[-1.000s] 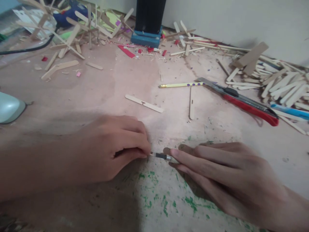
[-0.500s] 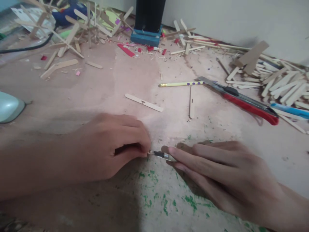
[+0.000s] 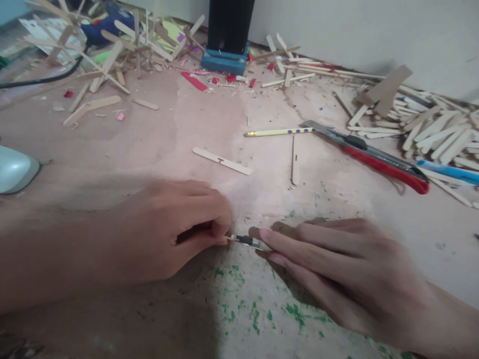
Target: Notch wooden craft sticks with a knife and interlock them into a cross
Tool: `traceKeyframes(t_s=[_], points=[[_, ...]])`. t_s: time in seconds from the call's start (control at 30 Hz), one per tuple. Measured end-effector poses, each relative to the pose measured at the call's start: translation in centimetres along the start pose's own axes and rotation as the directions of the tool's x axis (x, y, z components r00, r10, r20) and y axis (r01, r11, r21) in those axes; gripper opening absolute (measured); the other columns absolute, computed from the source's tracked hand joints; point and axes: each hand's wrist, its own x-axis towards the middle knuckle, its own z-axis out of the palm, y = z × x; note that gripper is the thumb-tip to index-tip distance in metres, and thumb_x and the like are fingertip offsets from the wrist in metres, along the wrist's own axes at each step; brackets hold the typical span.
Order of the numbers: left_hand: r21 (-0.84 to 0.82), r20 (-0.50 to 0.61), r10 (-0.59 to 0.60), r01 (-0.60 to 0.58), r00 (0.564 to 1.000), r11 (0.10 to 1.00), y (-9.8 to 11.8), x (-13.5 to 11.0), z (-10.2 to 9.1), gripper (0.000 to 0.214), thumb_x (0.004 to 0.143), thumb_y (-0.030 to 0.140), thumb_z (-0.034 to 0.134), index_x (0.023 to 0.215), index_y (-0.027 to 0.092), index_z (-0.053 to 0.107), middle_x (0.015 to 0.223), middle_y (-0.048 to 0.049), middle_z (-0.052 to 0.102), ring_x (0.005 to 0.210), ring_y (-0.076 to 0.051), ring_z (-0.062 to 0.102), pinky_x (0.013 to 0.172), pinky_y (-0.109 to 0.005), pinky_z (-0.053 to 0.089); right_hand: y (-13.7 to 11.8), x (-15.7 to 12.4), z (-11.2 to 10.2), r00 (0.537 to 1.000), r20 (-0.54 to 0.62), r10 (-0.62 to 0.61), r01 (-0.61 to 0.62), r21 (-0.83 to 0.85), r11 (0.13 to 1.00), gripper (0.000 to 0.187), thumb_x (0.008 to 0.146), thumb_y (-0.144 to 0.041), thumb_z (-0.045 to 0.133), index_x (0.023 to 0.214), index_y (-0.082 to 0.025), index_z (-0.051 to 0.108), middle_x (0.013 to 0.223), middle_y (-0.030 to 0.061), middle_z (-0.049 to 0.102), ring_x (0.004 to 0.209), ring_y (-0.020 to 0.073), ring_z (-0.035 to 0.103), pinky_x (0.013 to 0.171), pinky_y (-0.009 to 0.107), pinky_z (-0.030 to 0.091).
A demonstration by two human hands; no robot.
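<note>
Both hands pinch one tiny metal piece near the front edge of the surface.

Head view: I see my left hand (image 3: 164, 232) curled nearly closed, thumb and forefinger nipping the pale end of a small, thin silver-and-black metal piece (image 3: 246, 241); what it is exactly I cannot tell. My right hand (image 3: 348, 271) lies flatter, fingers long and together, their tips pressed on its other end, against the worn pinkish wooden surface (image 3: 209, 124) flecked with green paint. I judge the piece light, stiff, smooth and easily dropped or flicked away, so it is best gripped by its ends with fingertips. Towards the right edge lie a red-handled utility knife (image 3: 374, 159) and a yellow pencil with purple dots (image 3: 279, 132); a notched flat wooden stick (image 3: 221, 160) lies mid-surface.
</note>
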Motion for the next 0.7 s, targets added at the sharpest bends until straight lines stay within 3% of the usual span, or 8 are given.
traceKeyframes(t_s=[0.53,0.6,0.7], points=[[-0.02,-0.002,0.011,-0.011,1.0,1.0,-0.1,0.2,-0.2,0.017,0.106,0.014,0.067,0.093,0.025,0.067,0.096,0.0026,0.08,0.085,-0.016,0.073,0.079,-0.026,0.053,0.1,0.4,0.2,1.0,-0.02,-0.011,0.011,0.005,1.0,0.026,0.117,-0.013,0.064,0.142,-0.01,0.072,0.088,0.0,0.074,0.067,0.01,0.066,0.058,0.03,0.046],[-0.039,-0.025,-0.011,0.01,1.0,0.999,0.2,0.3,-0.4,0.017,0.107,0.014,0.066,0.095,0.025,0.069,0.098,0.0029,0.08,0.085,-0.014,0.074,0.079,-0.024,0.054,0.0,0.6,0.0,0.999,-0.04,0.014,-0.012,0.039,0.999,0.026,0.118,-0.013,0.063,0.143,-0.01,0.071,0.09,0.0011,0.076,0.07,0.0104,0.069,0.059,0.027,0.05],[-0.14,-0.089,-0.115,0.102,0.989,0.985,1.0,0.4,-0.6,0.013,0.107,0.022,0.071,0.096,0.026,0.076,0.096,0.0024,0.082,0.078,-0.013,0.075,0.064,-0.02,0.054,-0.4,0.8,-0.4,0.995,-0.07,0.064,-0.058,0.085,0.995,0.028,0.118,-0.014,0.062,0.145,-0.014,0.07,0.095,0.0024,0.08,0.074,0.0106,0.074,0.062,0.024,0.053]])
